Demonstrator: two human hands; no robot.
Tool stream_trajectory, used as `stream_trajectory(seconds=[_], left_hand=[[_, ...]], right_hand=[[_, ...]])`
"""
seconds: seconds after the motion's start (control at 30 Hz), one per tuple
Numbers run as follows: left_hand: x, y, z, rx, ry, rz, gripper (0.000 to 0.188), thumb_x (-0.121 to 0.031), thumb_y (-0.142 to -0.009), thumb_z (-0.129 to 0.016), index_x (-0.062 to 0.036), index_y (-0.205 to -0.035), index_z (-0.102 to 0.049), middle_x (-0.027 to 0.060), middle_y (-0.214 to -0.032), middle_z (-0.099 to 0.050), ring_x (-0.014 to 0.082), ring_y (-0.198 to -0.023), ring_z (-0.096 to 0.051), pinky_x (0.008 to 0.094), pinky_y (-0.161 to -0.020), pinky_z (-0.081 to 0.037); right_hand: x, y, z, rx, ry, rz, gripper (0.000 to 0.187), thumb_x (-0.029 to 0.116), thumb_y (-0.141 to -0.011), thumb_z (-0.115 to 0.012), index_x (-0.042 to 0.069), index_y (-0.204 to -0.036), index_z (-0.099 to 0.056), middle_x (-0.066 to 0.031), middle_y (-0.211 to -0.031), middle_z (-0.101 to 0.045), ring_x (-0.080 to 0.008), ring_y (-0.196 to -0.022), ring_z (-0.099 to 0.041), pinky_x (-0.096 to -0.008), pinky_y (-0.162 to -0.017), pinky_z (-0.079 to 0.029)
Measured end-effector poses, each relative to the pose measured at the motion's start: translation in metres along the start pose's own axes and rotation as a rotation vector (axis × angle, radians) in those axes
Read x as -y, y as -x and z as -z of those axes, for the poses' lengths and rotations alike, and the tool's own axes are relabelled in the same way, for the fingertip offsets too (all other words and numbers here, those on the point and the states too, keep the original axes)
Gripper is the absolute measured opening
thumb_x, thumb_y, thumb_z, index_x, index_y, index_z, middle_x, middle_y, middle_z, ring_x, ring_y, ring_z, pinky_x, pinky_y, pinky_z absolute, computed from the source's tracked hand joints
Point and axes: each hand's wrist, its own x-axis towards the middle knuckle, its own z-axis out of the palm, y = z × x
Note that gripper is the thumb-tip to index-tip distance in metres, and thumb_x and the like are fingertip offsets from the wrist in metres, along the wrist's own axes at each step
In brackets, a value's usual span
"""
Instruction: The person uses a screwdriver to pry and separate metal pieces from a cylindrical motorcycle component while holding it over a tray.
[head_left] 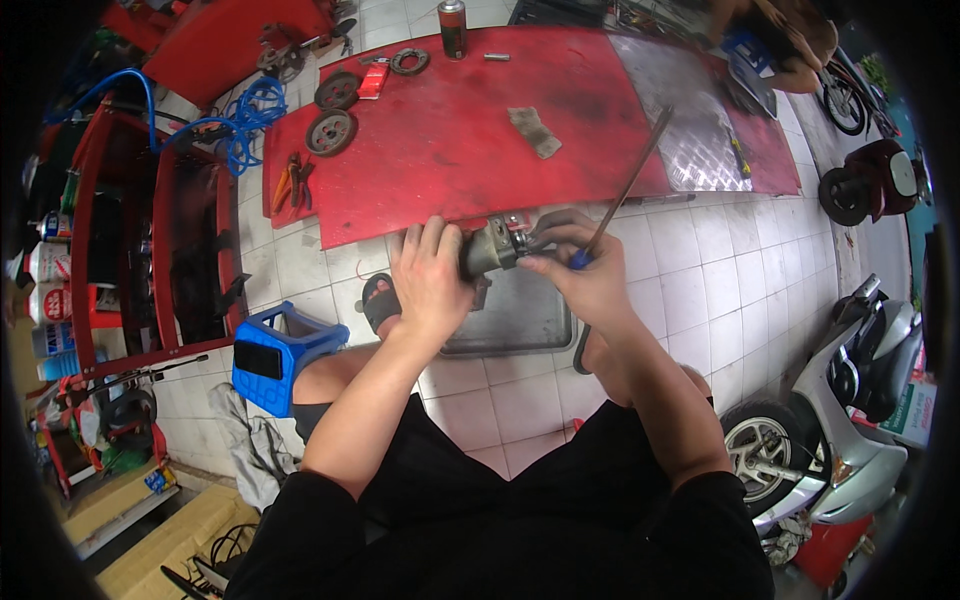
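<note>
Metal part [491,248] in left hand [432,268]

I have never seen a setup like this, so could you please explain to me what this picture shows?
Certainly. There is no machine arm here: these are a person's own bare hands. The one picture comes from a wide fisheye camera worn on the head and looking down, which is why straight edges bend.

The left hand holds a metal part over a gray tray. The right hand has its fingers near the part's end and also holds a long screwdriver pointing up and away.

On the red platform beyond lie pliers, round metal parts and a dull scrap; a can stands at the far edge.
</note>
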Motion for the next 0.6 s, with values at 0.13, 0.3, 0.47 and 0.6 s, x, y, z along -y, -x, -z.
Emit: stream_trajectory(seconds=[0.13, 0.3, 0.47, 0.6], left_hand=[[0.001, 0.004, -0.003, 0.0, -0.095, -0.146, 0.041, -0.011, -0.056, -0.078, -0.0087, -0.092, -0.06, 0.0072, -0.094, -0.053, 0.0299, -0.092, -0.054, 0.0459, -0.085, -0.043], [-0.005, 0.005, -0.001, -0.036, -0.122, -0.264, 0.032, -0.009, -0.064, -0.071, -0.0112, -0.094, -0.063, 0.006, -0.097, -0.055, 0.0289, -0.094, -0.054, 0.0484, -0.089, -0.043], [-0.003, 0.008, -0.002, -0.014, -0.133, -0.257, 0.029, -0.009, -0.066, -0.07, -0.0117, -0.094, -0.063, 0.0058, -0.099, -0.056, 0.0292, -0.095, -0.054, 0.0488, -0.089, -0.043], [-0.003, 0.007, -0.002, -0.047, -0.138, -0.282, 0.027, -0.01, -0.067, -0.07, -0.012, -0.093, -0.063, 0.0049, -0.097, -0.056, 0.0282, -0.094, -0.054, 0.0476, -0.086, -0.043]], right_hand=[[0.009, -0.001, 0.003, 0.082, 0.08, 0.146, 0.021, 0.002, -0.073, -0.086, 0.0, -0.089, -0.072, 0.0002, -0.089, -0.065, -0.0017, -0.057, -0.039, -0.0228, -0.051, -0.029], [0.013, 0.001, 0.005, 0.088, 0.137, -0.028, 0.025, 0.013, -0.07, -0.09, 0.004, -0.087, -0.074, 0.0062, -0.063, -0.05, -0.0029, -0.055, -0.035, -0.026, -0.05, -0.026], [0.014, 0.005, 0.0, 0.036, 0.177, -0.097, 0.025, 0.018, -0.068, -0.091, 0.007, -0.085, -0.076, 0.0076, -0.053, -0.041, -0.0038, -0.052, -0.034, -0.0273, -0.049, -0.025], [0.011, 0.007, -0.002, -0.033, 0.217, -0.052, 0.024, 0.017, -0.067, -0.091, 0.005, -0.082, -0.076, 0.0054, -0.056, -0.049, -0.0052, -0.054, -0.038, -0.0267, -0.051, -0.029]])
